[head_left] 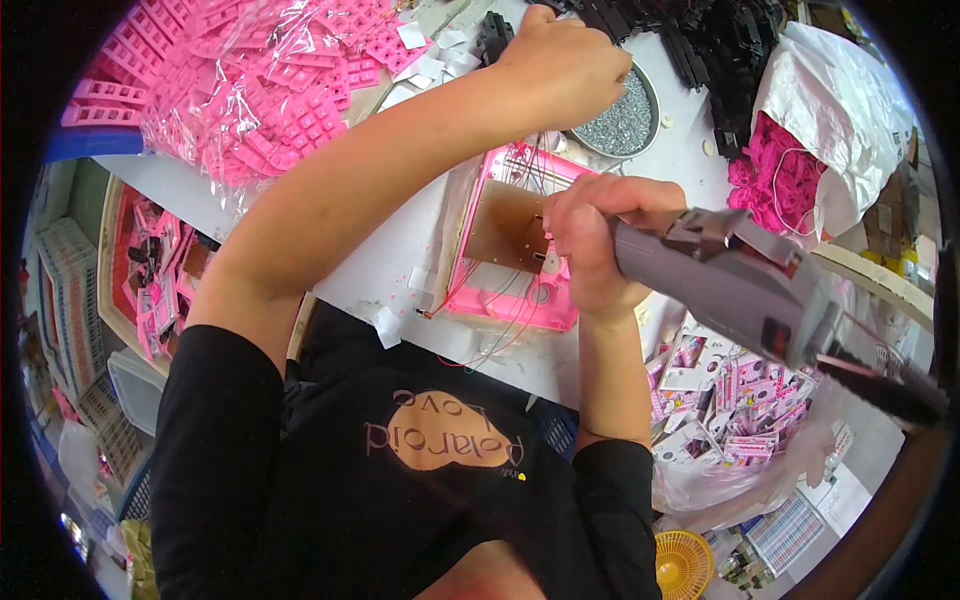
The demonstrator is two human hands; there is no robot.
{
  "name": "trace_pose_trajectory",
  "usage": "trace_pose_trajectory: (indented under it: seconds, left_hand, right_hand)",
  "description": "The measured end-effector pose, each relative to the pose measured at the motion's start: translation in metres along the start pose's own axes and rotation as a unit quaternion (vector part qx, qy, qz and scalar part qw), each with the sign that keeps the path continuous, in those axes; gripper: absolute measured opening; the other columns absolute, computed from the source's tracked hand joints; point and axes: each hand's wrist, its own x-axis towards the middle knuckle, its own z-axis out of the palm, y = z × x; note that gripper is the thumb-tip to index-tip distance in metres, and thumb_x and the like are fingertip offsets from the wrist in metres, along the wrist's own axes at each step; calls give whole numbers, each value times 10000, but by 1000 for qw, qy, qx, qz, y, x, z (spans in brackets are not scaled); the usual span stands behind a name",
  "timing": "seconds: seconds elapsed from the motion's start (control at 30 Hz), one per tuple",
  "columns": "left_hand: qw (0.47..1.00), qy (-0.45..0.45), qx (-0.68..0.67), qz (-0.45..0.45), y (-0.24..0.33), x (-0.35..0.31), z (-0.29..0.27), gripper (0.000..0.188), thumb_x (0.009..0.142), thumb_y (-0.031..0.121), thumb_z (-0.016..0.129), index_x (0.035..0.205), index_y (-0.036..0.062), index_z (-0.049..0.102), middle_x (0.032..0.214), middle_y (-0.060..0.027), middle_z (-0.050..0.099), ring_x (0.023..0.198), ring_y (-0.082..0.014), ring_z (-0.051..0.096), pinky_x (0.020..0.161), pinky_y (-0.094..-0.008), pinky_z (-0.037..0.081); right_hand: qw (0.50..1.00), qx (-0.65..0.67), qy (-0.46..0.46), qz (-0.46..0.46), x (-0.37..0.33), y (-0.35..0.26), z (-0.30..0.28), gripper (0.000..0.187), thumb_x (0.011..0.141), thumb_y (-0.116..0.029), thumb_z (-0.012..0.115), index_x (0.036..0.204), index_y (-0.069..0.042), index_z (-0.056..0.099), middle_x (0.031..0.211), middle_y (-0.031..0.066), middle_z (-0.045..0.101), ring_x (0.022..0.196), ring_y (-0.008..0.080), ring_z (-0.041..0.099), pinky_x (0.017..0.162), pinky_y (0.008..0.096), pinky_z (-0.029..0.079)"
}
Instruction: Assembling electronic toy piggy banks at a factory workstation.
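Observation:
My left arm reaches across the table, and my left hand (568, 68) is curled closed at the edge of a round metal bowl (655, 128) of small silver screws (622, 118). Whatever its fingers may hold is hidden. My right hand (608, 240) grips a grey electric screwdriver (735, 275), whose body slants down to the right. The fingers are over the right side of a pink plastic housing (515, 308). A brown circuit board (498, 222) lies inside the housing, with thin wires (495, 345) trailing over its near edge.
Pink plastic parts in clear bags (270, 90) are heaped at the far left. Black parts (715, 60) lie at the far right, beside a white bag (835, 110) of pink pieces. Printed pink-and-white parts (735, 400) fill a bag at the right. A bin (115, 270) stands left.

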Motion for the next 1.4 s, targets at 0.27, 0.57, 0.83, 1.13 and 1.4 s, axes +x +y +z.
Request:
trace_pose_trajectory:
  seconds: [0.27,0.57,0.83,1.13,1.4]
  left_hand:
    - [987,38,-155,5,-2,-73,-35,132,868,202,680,930,86,693,867,-34,702,843,-239,651,797,-384,422]
    - [981,65,-182,16,12,-97,-53,108,862,163,699,898,62,691,818,-53,677,761,-231,635,736,-366,415]
    - [934,150,-313,82,47,-96,-96,283,809,4,685,1092,0,671,1021,-114,676,849,-218,612,794,-348,487]
    - [949,170,-232,127,117,-86,-92,836,693,63,809,1435,-28,434,1315,-173,563,1092,-314,556,936,-405,428]
    - [932,235,-243,129,129,-77,-79,714,702,47,765,1355,2,481,1220,-134,586,1051,-315,574,949,-409,393]
  right_hand:
    - [984,169,51,2,-10,-24,5,281,945,-124,620,1169,-82,456,601,42,471,490,144,437,498,324,428]
    - [989,137,53,27,-22,-10,11,266,941,-100,643,1109,-72,439,635,48,508,499,132,459,497,312,435]
    - [993,48,85,73,-37,-10,15,244,897,-22,675,1087,-47,523,836,65,607,719,131,587,660,290,514]
    - [969,134,159,135,-25,-16,25,227,879,2,691,1072,-40,579,859,50,623,748,105,599,670,261,504]
    - [964,131,206,105,-15,-36,22,225,881,2,694,1074,-34,582,835,45,620,711,98,587,641,254,492]
